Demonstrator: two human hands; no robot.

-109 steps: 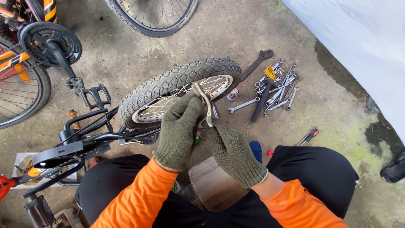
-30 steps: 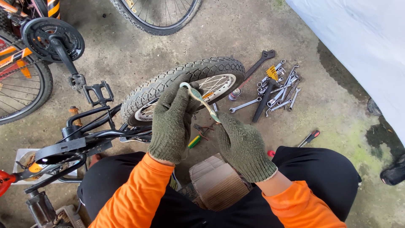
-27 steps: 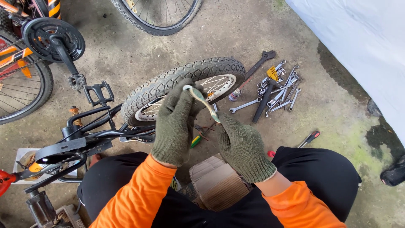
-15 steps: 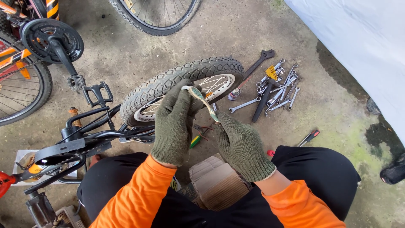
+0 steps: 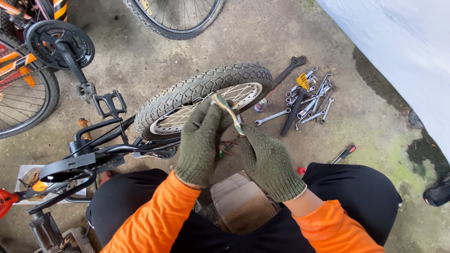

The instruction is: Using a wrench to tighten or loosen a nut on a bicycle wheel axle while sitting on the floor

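Strip [image 5: 228,111]: thin, curved, pale w/ greenish tint; held up between both gloved hands, above wheel [image 5: 206,100], approx. frame centre. Upper end pinched in left hand [image 5: 200,143], fingers closed on it. Lower end gripped by right hand [image 5: 268,161], fingers curled round it. Green knit gloves, orange sleeves, black trousers.

Wheel: knobby tyre, spoked rim, mounted in black bike frame [image 5: 89,159] lying on concrete floor [image 5: 140,61]. Black pedal [image 5: 109,102] just left of tyre. Cardboard [image 5: 243,206] between knees, under hands.

Right of wheel: spanner set [image 5: 311,96] plus adjustable wrench [image 5: 287,72], piled close together; small can [image 5: 260,104] beside rim. Red-handled screwdriver [image 5: 344,153] near right knee. Second bike w/ chainring [image 5: 58,42] at upper left; another wheel [image 5: 176,16] at top edge. White sheet [image 5: 398,51] along right side.
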